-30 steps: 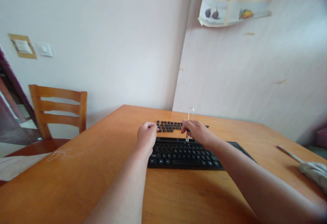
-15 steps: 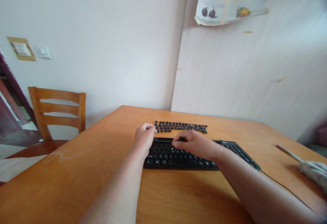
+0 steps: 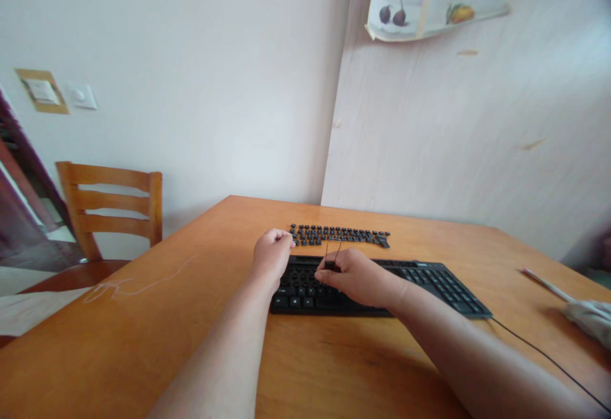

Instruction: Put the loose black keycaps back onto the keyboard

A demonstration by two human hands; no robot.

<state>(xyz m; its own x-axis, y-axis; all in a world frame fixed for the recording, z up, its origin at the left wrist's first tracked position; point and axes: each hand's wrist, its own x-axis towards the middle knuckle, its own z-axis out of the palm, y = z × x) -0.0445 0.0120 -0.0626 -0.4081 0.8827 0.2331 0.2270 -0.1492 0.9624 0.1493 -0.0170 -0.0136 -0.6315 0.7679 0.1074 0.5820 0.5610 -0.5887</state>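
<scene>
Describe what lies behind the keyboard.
Behind the keyboard, loose black keycaps lie in rows on the table. The left hand, at their left end, hides whatever lies directly behind it.

Keyboard (image 3: pixel 344 305) black; loose keycaps (image 3: pixel 338 230) also black. Cable (image 3: pixel 529 344) black. Table (image 3: pixel 200 330) orange-brown, with faint wood grain. Chair (image 3: pixel 114 203) similar orange-brown, its seat (image 3: pixel 71 276) darker red-brown. Wall (image 3: pixel 214 88) pale grey-white.
</scene>
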